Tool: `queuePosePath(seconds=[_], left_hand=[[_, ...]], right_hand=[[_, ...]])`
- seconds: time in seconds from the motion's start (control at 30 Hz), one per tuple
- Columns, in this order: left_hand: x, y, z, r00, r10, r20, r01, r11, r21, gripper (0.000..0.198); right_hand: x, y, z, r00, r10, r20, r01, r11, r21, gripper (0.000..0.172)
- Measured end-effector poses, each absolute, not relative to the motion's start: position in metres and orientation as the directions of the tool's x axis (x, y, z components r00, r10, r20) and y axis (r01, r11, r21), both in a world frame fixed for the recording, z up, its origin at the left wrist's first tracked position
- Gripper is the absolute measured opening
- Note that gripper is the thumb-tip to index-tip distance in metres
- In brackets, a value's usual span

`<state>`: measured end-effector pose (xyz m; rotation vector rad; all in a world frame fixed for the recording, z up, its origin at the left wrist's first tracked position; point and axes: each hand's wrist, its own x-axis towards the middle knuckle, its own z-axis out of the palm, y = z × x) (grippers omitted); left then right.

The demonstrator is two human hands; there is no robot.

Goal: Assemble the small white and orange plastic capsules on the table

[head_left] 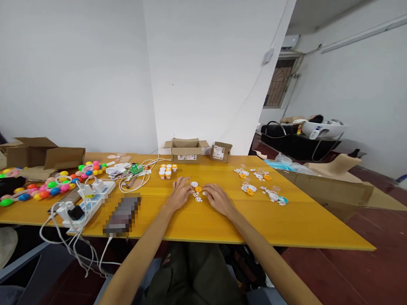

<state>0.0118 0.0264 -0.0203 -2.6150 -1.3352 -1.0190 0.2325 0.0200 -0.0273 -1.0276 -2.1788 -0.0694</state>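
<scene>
My left hand (179,194) rests on the table with its fingers apart, just left of a small group of plastic parts. My right hand (219,198) lies on the other side of the group, fingers loosely bent, tips beside a small white piece (204,193). Between the hands are a round white part (194,184), an orange ring-like part (198,189) and a white piece with holes (199,199). Whether the fingertips touch any small piece is too fine to make out.
Similar parts lie in several groups with orange pieces (250,192) to the right. Orange-and-white assembled pieces (167,170) stand behind my left hand. Cardboard boxes (186,150) stand by the wall. At left are a power strip (91,207), cables, a phone (123,215) and colourful balls (55,190).
</scene>
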Motion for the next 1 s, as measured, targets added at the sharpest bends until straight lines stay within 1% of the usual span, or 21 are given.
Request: queuePosePath(seconds=[0.2, 0.43, 0.6, 0.8, 0.9, 1.0], left_hand=[[0.012, 0.028, -0.017, 0.339, 0.748, 0.570, 0.748, -0.582, 0.319, 0.023], [0.014, 0.022, -0.009, 0.301, 0.770, 0.562, 0.777, -0.540, 0.323, 0.027], [0.015, 0.019, -0.009, 0.280, 0.780, 0.560, 0.809, -0.506, 0.300, 0.025], [0.014, 0.021, -0.012, 0.250, 0.771, 0.585, 0.829, -0.483, 0.282, 0.023], [0.014, 0.021, -0.013, 0.268, 0.757, 0.596, 0.813, -0.509, 0.282, 0.025], [0.014, 0.018, -0.013, 0.341, 0.738, 0.582, 0.774, -0.572, 0.271, 0.030]], right_hand=[[0.232, 0.016, -0.025, -0.455, 0.613, 0.646, 0.665, 0.716, -0.211, 0.025], [0.230, 0.010, -0.022, -0.512, 0.586, 0.628, 0.650, 0.743, -0.162, 0.013], [0.229, 0.008, -0.021, -0.552, 0.583, 0.596, 0.642, 0.753, -0.142, 0.014], [0.230, 0.010, -0.024, -0.549, 0.590, 0.592, 0.651, 0.746, -0.141, 0.011], [0.230, 0.012, -0.026, -0.514, 0.606, 0.607, 0.677, 0.721, -0.146, 0.014], [0.231, 0.016, -0.029, -0.450, 0.620, 0.643, 0.714, 0.682, -0.157, 0.019]])
